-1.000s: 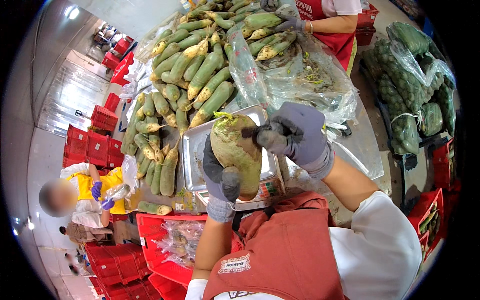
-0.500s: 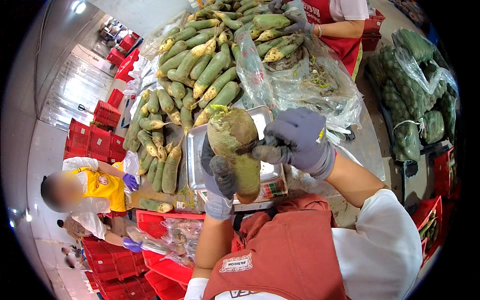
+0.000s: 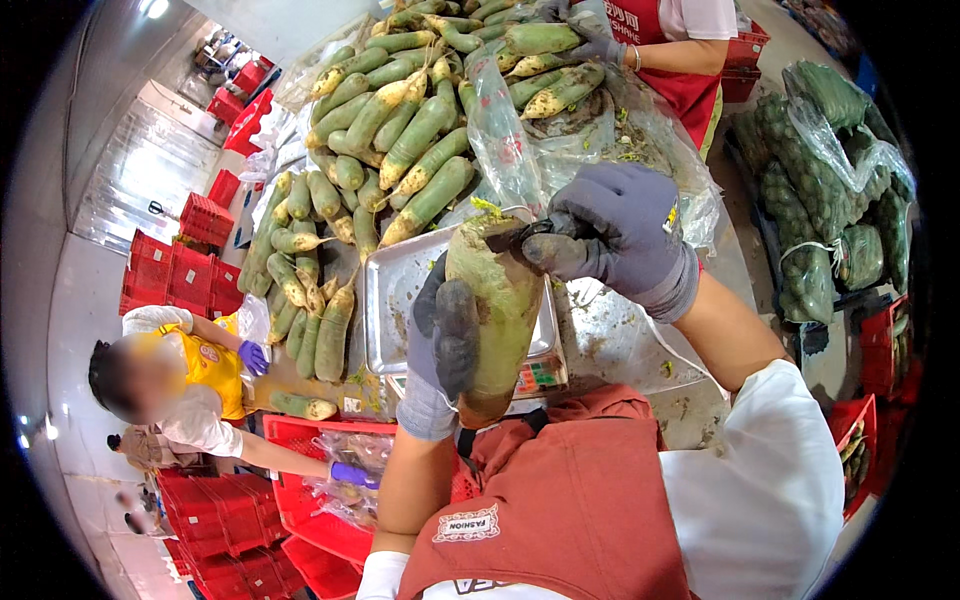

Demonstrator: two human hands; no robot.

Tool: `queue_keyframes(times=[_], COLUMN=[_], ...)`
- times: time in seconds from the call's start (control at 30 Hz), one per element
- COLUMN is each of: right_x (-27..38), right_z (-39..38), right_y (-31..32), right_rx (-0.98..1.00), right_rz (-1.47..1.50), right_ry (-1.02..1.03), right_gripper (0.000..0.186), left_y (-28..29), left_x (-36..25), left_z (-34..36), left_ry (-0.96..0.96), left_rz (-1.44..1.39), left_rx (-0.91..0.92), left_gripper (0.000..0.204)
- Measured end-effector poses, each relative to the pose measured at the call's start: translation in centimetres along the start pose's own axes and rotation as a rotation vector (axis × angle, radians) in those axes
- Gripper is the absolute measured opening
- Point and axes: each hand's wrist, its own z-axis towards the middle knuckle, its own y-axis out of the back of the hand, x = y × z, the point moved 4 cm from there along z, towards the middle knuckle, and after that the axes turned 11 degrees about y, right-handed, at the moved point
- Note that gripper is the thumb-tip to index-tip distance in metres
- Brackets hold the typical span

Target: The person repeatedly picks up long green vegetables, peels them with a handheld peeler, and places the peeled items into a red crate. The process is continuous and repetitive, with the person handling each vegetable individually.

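A large green radish (image 3: 492, 325) stands nearly upright in my gloved left hand (image 3: 438, 335), its fingers wrapped round the side. The radish's upper part has pale, scraped-looking patches and a bit of yellow-green leaf at the top. My gloved right hand (image 3: 622, 235) is closed at the radish's upper right edge. Something small and dark shows at its fingertips; I cannot make out its kind. Beneath the radish a metal tray (image 3: 383, 318) rests on a weighing scale (image 3: 540, 376), partly hidden by the radish and my left hand.
A big pile of green radishes (image 3: 425, 145) covers the table's far left, beside crumpled clear plastic (image 3: 505, 130). Across the table a person in a red apron (image 3: 685, 75) works. At left, someone in yellow (image 3: 215, 365) reaches into a red crate (image 3: 290, 430). Bagged produce (image 3: 815, 190) lies right.
My right hand has moved up and right, from the radish's middle to its top edge. The radish has turned in my left hand. The person in yellow has reached further over the crate.
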Motion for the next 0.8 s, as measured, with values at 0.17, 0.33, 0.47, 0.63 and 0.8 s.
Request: queue_keyframes(times=[0.17,0.33,0.47,0.63,0.8], right_x=[0.7,0.3,0.7,0.1,0.5], right_z=[-0.5,-0.1,-0.6,0.0,-1.4], right_y=[-0.2,0.0,-0.3,-0.3,-2.2], right_rx=[0.057,0.048,0.104,0.039,0.067], right_rz=[-0.069,-0.067,-0.022,0.072,0.210], right_ry=[0.070,0.042,0.082,-0.054,-0.010], right_gripper=[0.038,0.041,0.039,0.038,0.038], left_y=[-0.2,0.3,-0.1,-0.6,0.3], left_x=[-0.1,0.7,0.7,-0.5,-0.7], left_z=[0.4,0.2,0.2,0.2,0.7], left_ry=[0.040,0.072,0.090,0.077,0.068], left_rz=[-0.090,-0.033,-0.066,-0.155,-0.120], left_rx=[0.019,0.031,0.031,0.070,0.009], left_gripper=[0.059,0.058,0.057,0.060,0.056])
